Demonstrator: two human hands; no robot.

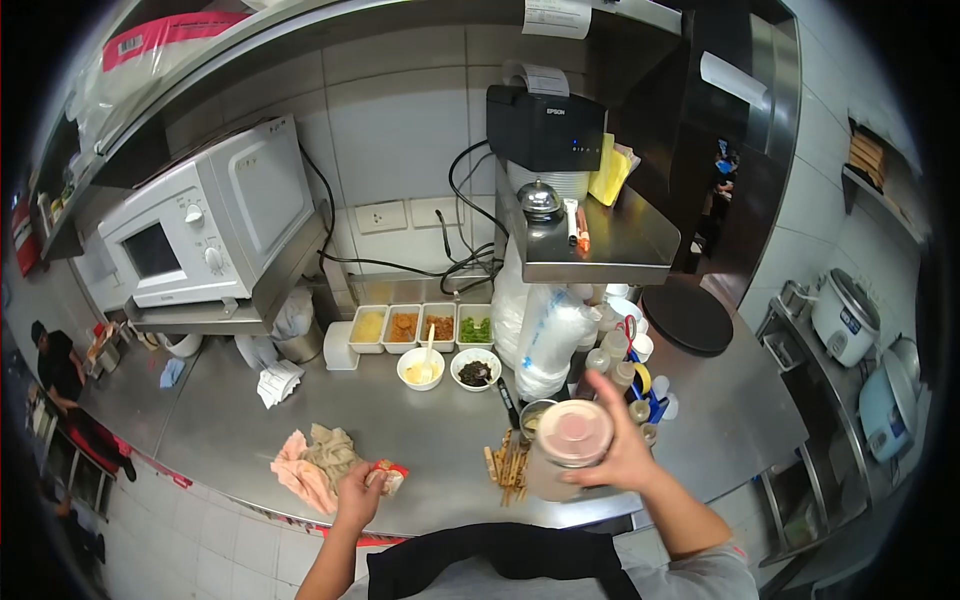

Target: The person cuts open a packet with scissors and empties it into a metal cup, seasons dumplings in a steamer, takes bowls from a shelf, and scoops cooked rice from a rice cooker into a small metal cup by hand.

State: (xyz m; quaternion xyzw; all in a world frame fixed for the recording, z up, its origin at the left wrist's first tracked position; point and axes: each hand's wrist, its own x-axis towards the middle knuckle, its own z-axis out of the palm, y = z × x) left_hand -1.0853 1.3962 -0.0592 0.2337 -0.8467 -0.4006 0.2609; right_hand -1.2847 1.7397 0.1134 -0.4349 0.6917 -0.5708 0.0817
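My right hand [632, 455] is wrapped round a clear lidded container [575, 432] with pale pinkish contents, held above the counter's front edge. In my left hand [358, 496] a small red-and-white packet [392, 474] is pinched between thumb and fingers. Just behind that hand lie a crumpled beige cloth [332, 452] and a pink cloth [305, 472]. Several thin brown sticks [508, 468] lie on the counter left of the container. A small metal cup [538, 412] stands behind the container, which partly hides it.
White bowls [420, 384] and trays of toppings [404, 328] stand toward the wall. Bottles [612, 345] crowd the right side near a round black tray [688, 316]. A microwave [205, 215] and a printer [548, 130] sit higher up. A person [62, 365] is at far left.
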